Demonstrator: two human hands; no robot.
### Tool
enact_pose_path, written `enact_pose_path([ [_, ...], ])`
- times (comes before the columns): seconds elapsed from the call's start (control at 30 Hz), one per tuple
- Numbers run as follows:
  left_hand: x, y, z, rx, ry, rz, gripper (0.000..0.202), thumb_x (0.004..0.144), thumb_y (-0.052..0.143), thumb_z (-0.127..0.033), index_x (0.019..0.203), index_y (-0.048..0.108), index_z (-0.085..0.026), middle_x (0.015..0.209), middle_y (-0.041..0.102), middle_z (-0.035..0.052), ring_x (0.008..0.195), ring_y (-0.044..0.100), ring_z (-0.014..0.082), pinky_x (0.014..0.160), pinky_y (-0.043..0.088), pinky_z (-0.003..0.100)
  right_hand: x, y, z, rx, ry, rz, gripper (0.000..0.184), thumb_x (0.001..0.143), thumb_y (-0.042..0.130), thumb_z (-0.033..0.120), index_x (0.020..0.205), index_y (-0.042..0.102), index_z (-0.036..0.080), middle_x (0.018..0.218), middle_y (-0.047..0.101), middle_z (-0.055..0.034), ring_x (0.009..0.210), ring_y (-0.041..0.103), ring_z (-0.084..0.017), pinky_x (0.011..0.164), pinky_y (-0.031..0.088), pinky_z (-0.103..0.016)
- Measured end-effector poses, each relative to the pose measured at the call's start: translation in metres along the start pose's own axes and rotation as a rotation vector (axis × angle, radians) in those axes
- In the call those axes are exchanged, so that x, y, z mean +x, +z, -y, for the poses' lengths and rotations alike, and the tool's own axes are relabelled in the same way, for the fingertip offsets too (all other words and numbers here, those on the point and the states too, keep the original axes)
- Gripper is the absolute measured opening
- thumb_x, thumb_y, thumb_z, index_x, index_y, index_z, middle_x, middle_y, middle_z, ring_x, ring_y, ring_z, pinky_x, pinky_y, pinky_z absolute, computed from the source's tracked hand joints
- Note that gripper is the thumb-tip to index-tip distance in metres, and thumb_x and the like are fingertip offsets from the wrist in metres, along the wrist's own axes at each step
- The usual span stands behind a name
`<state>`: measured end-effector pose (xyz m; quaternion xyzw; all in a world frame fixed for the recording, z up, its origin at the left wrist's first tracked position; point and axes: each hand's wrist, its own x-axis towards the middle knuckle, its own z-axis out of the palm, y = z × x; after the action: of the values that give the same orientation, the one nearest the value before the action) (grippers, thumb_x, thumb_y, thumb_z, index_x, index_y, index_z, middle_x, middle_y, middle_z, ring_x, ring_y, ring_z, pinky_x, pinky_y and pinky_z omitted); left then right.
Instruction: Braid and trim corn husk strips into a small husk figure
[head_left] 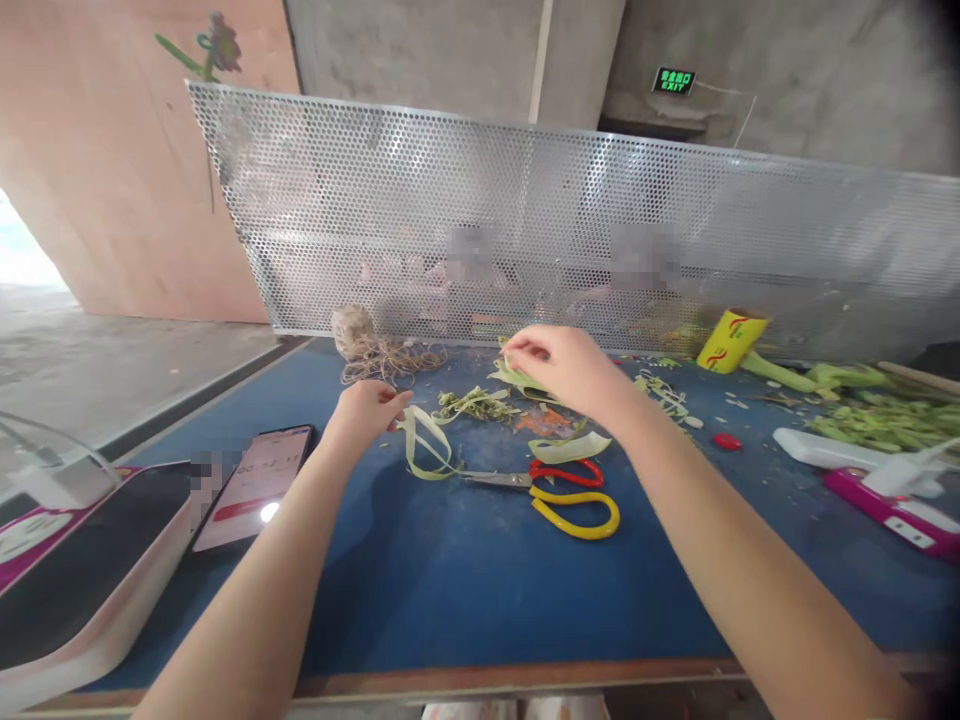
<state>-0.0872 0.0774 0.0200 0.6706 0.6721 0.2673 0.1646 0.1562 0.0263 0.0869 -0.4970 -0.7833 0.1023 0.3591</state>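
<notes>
Left of center in the frame, the left hand (367, 412) stood above the bench (450, 600), its grip closed in a pinch on the upper end of a looped pale green strip (442, 436). The strip hung and curled down toward the scissors (510, 480), its lower end meeting the tips of their blades. The right hand (562, 365) was near the center of the frame, thumb and fingers drawn together at the upper part of some light green strips (517, 378); whether its grip pinched them I could not tell.

The scissors lay flat just below center, blades pointing left, one handle red and the other yellow. A broad strip (570, 448) lay just above the red handle. Between the hands sat a small heap of green shreds (476, 404), with orange bits (547, 424) to its right.

Beyond the left hand were a ball of twine (352, 328) and a loose tangle of cord (390, 358). A phone (255, 480) with a lit screen lay at lower left. Toward the right were a yellow roll (731, 340), a red piece (727, 441) and a pile of greens (877, 422). A perforated metal screen (420, 180) crossed the upper frame behind the bench.
</notes>
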Motion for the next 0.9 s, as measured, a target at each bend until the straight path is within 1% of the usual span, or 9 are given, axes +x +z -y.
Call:
enact_pose_path([
  [0.1,-0.002,0.001,-0.004,0.048,0.022,0.015,0.030,0.069,0.053,-0.044,0.054,0.059,-0.020,0.054,0.067,0.0000,0.053,0.063,0.0167,0.053,0.044,0.023,-0.012,-0.027,-0.019,-0.075,0.081,-0.050,0.022,0.083,0.046,0.033,0.087,0.062,0.018,0.083,0.068,-0.0046,0.077,0.062,-0.015,0.068,0.044,-0.026],
  [0.17,-0.003,0.000,-0.004,0.078,0.018,0.011,0.030,0.069,0.052,-0.045,0.056,0.060,-0.020,0.055,0.068,0.0003,0.056,0.064,0.0180,0.054,0.045,0.024,-0.019,-0.032,-0.037,-0.143,0.197,0.056,0.029,0.086,0.039,0.038,0.091,0.061,0.019,0.089,0.067,-0.0052,0.074,0.061,-0.014,0.064,0.044,-0.025],
  [0.23,-0.001,-0.001,-0.002,0.107,0.011,0.000,0.029,0.070,0.051,-0.045,0.059,0.060,-0.020,0.061,0.070,0.0011,0.059,0.065,0.0191,0.056,0.046,0.024,-0.025,-0.027,-0.057,-0.205,0.288,0.230,0.028,0.086,0.038,0.033,0.091,0.061,0.019,0.089,0.067,-0.0058,0.067,0.060,-0.013,0.057,0.042,-0.023],
  [0.3,0.002,0.000,0.002,0.144,-0.001,-0.032,0.026,0.070,0.053,-0.043,0.069,0.062,-0.019,0.070,0.071,0.0037,0.069,0.066,0.0218,0.061,0.048,0.026,-0.031,-0.015,-0.077,-0.239,0.321,0.292,0.016,0.079,0.051,0.025,0.084,0.064,0.017,0.080,0.067,-0.0060,0.059,0.059,-0.013,0.055,0.040,-0.023],
  [0.4,0.010,0.006,0.012,0.198,0.000,-0.079,0.034,0.068,0.057,-0.038,0.093,0.060,-0.016,0.092,0.070,0.0087,0.087,0.064,0.0251,0.074,0.047,0.028,-0.038,0.004,-0.106,-0.297,0.357,0.296,0.016,0.075,0.052,0.012,0.082,0.066,0.016,0.076,0.066,-0.0066,0.064,0.059,-0.015,0.058,0.040,-0.023],
  [0.5,0.020,0.014,0.022,0.227,0.000,-0.053,0.047,0.065,0.061,-0.034,0.107,0.056,-0.014,0.105,0.066,0.0118,0.090,0.064,0.0258,0.079,0.047,0.030,-0.041,0.013,-0.128,-0.331,0.374,0.266,0.017,0.075,0.051,0.012,0.080,0.067,0.016,0.079,0.067,-0.0080,0.071,0.060,-0.016,0.062,0.040,-0.024],
  [0.6,0.026,0.021,0.028,0.233,-0.009,-0.017,0.051,0.064,0.062,-0.030,0.112,0.054,-0.014,0.104,0.067,0.0122,0.089,0.065,0.0261,0.078,0.047,0.031,-0.042,0.011,-0.139,-0.339,0.371,0.235,0.017,0.078,0.049,0.016,0.080,0.067,0.016,0.080,0.067,-0.0080,0.073,0.061,-0.017,0.064,0.040,-0.023],
  [0.7,0.027,0.024,0.029,0.211,-0.004,-0.006,0.048,0.065,0.060,-0.026,0.112,0.055,-0.016,0.097,0.070,0.0089,0.090,0.065,0.0246,0.077,0.048,0.029,-0.045,0.004,-0.141,-0.334,0.363,0.216,0.020,0.080,0.047,0.020,0.081,0.066,0.016,0.079,0.068,-0.0078,0.072,0.061,-0.017,0.064,0.040,-0.023],
  [0.9,0.021,0.025,0.023,0.130,0.023,-0.025,0.037,0.063,0.056,-0.022,0.099,0.061,-0.017,0.079,0.072,0.0047,0.083,0.066,0.0229,0.067,0.049,0.024,-0.051,0.001,-0.137,-0.300,0.324,0.183,0.019,0.079,0.048,0.020,0.078,0.066,0.016,0.077,0.068,-0.0077,0.069,0.061,-0.017,0.063,0.040,-0.024],
])
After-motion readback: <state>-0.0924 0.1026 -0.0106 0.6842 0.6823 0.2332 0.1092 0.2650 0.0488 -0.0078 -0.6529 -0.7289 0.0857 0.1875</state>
